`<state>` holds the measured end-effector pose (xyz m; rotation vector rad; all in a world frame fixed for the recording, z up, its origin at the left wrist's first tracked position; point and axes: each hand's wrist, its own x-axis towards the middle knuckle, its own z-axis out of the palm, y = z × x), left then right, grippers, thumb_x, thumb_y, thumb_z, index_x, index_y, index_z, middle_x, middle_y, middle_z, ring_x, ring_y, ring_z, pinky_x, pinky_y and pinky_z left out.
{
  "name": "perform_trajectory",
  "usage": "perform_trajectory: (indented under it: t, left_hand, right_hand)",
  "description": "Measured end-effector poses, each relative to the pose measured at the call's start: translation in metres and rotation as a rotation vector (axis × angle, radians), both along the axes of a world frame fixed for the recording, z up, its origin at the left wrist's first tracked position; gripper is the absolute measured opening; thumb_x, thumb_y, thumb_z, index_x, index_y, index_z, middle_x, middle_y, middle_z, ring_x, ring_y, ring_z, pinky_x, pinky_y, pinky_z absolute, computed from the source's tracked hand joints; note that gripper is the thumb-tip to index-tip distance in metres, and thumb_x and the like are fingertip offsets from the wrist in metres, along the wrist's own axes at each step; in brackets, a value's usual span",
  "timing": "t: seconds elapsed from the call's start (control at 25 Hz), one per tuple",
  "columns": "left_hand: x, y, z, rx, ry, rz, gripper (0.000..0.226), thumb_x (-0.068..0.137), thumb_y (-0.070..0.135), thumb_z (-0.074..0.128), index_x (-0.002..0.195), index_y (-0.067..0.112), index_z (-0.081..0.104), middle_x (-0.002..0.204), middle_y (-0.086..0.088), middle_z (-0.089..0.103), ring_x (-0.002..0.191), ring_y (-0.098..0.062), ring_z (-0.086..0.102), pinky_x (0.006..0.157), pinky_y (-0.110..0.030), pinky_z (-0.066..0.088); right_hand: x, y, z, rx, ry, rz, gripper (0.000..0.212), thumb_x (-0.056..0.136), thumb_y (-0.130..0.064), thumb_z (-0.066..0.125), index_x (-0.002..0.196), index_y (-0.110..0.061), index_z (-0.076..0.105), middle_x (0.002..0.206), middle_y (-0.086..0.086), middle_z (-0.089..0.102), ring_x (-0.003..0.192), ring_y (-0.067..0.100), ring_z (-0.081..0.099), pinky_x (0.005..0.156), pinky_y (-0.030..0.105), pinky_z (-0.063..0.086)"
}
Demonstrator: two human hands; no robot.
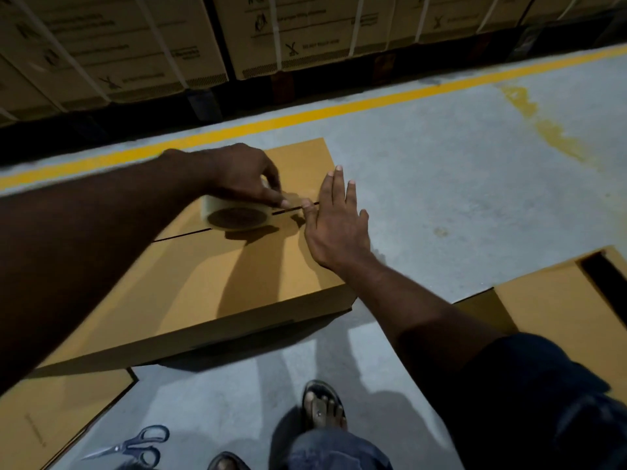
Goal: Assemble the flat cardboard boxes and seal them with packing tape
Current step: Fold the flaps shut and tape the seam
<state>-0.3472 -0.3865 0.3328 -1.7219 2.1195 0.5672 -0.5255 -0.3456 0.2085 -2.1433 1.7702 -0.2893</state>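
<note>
Cardboard box [210, 283] on grey concrete floor [458, 171], flaps closed. Left hand [244, 174] grip closed on tape roll [237, 215] over the box's seam; right hand [336, 222] open, flat at the seam's end. Scissors [135, 447] near the box's close side.

A warehouse: grey concrete floor [458, 157] crossed by a yellow line [305, 117], with strapped, printed cartons [135, 45] stacked along the far side and flat cardboard [51, 418] lying about.

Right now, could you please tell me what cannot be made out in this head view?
- Tape end: hidden under the left hand on the tape roll.
- Box seam's left stretch: covered by the left forearm.
- Printing on stacked cartons: blurred.
- Right-hand cardboard: cut off by the frame edge.
</note>
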Motion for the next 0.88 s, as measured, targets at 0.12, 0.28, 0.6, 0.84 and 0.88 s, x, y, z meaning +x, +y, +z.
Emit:
perform_trajectory:
  t: [0.12,0.28,0.6,0.84,0.88]
  left_hand:
    - [0.042,0.017,0.008,0.055,-0.071,0.126,0.054,0.075,0.074,0.061,0.104,0.030,0.073,0.108,0.003,0.063,0.101,-0.019,0.053,0.084,-0.031,0.040]
    - [0.072,0.029,-0.005,0.078,-0.164,0.264,0.063,0.069,0.080,0.063,0.100,0.025,0.073,0.102,-0.001,0.067,0.093,-0.020,0.057,0.074,-0.030,0.044]
    - [0.042,0.024,-0.041,-0.099,-0.266,0.269,0.047,0.074,0.059,0.077,0.091,0.016,0.068,0.073,0.001,0.058,0.075,-0.020,0.059,0.066,-0.031,0.048]
    - [0.042,0.025,-0.050,-0.122,-0.292,0.242,0.047,0.079,0.057,0.073,0.098,0.014,0.068,0.078,-0.002,0.060,0.067,-0.016,0.054,0.062,-0.032,0.045]
    - [0.048,0.024,-0.048,-0.079,-0.273,0.226,0.052,0.080,0.061,0.071,0.103,0.014,0.070,0.085,-0.002,0.064,0.074,-0.018,0.058,0.068,-0.033,0.048]
  right_hand:
    - [0.000,0.000,-0.001,0.016,-0.014,-0.007,0.077,0.101,-0.062,0.012,0.160,-0.013,0.003,0.169,0.002,-0.009,0.155,0.032,0.001,0.113,0.063,0.027]
    - [0.001,0.001,0.001,-0.007,0.069,0.030,0.081,0.100,-0.066,0.009,0.160,-0.013,0.001,0.168,0.005,-0.010,0.155,0.032,-0.006,0.118,0.064,0.014]
    - [0.039,0.029,0.000,-0.028,0.245,0.385,0.095,0.094,-0.075,0.006,0.159,-0.007,-0.004,0.166,0.014,-0.015,0.153,0.028,-0.018,0.124,0.052,-0.005]
    - [0.064,0.038,-0.008,-0.023,0.180,0.411,0.098,0.093,-0.078,0.007,0.159,-0.007,-0.004,0.167,0.012,-0.013,0.153,0.026,-0.017,0.125,0.048,-0.001]
    - [0.063,0.037,-0.009,-0.028,0.196,0.416,0.097,0.093,-0.078,0.006,0.159,-0.008,-0.004,0.167,0.012,-0.013,0.153,0.026,-0.017,0.125,0.049,-0.001]
